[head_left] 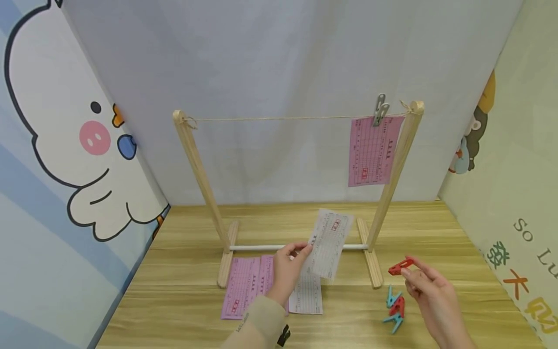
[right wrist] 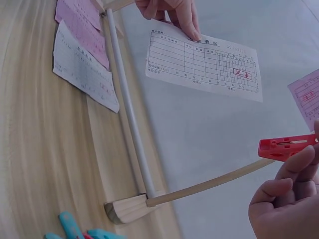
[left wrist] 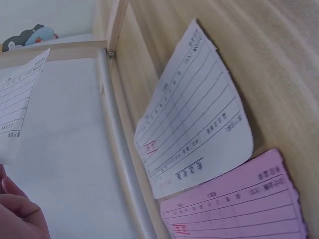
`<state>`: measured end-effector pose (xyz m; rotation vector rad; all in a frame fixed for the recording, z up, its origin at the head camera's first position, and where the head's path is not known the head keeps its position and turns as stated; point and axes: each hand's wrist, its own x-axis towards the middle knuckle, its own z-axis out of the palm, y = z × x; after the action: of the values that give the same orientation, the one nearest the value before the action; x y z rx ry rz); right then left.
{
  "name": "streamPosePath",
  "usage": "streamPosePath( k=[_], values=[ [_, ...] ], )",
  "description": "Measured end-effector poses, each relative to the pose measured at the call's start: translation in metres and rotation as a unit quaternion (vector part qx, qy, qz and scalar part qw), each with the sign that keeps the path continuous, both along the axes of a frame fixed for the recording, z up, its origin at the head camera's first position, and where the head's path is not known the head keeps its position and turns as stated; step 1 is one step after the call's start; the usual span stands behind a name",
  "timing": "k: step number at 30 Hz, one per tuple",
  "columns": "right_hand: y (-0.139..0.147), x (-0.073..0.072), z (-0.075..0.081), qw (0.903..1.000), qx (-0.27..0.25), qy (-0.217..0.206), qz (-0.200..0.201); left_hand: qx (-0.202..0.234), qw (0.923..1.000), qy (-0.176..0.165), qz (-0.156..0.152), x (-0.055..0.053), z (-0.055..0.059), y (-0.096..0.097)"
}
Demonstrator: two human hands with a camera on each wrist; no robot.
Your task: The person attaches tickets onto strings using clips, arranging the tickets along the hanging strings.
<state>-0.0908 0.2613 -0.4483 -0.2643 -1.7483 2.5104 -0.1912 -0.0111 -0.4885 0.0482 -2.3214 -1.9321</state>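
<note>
My left hand [head_left: 289, 269] pinches a white printed receipt slip [head_left: 330, 242] by its edge, lifted above the table in front of the rack's white bar. In my right hand [head_left: 436, 293] a red clothespin [head_left: 400, 266] is held between thumb and fingers, right of the rack. The right wrist view shows the clothespin [right wrist: 284, 147] lying sideways in the fingers. Another white slip [head_left: 306, 295] lies on the table beneath my left hand, beside pink slips [head_left: 244, 286] partly covered by the left arm. A pink slip [head_left: 375, 155] hangs from the string under metal clips [head_left: 380, 112].
A wooden rack with a left post [head_left: 200, 179] and right post [head_left: 394, 179] carries a string [head_left: 270, 118] between its tops. Red and blue clothespins [head_left: 394, 310] lie in a small heap near my right hand. Cartoon-printed panels stand at both sides.
</note>
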Motion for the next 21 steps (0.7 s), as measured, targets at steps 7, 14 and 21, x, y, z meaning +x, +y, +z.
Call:
streamPosePath(
  k=[7,14,21],
  values=[
    [-0.010,-0.008,0.019,0.9951,-0.037,0.086,0.033,0.011,0.9997,0.024,-0.002,-0.006,0.022,-0.003],
    [-0.014,-0.021,0.039,0.9839,-0.057,0.159,0.057,0.035,0.9979,0.053,-0.013,-0.012,0.047,-0.004],
    [-0.016,-0.033,0.057,0.9787,-0.058,0.183,0.072,0.060,0.9956,0.071,-0.007,-0.019,0.061,-0.004]
  ],
)
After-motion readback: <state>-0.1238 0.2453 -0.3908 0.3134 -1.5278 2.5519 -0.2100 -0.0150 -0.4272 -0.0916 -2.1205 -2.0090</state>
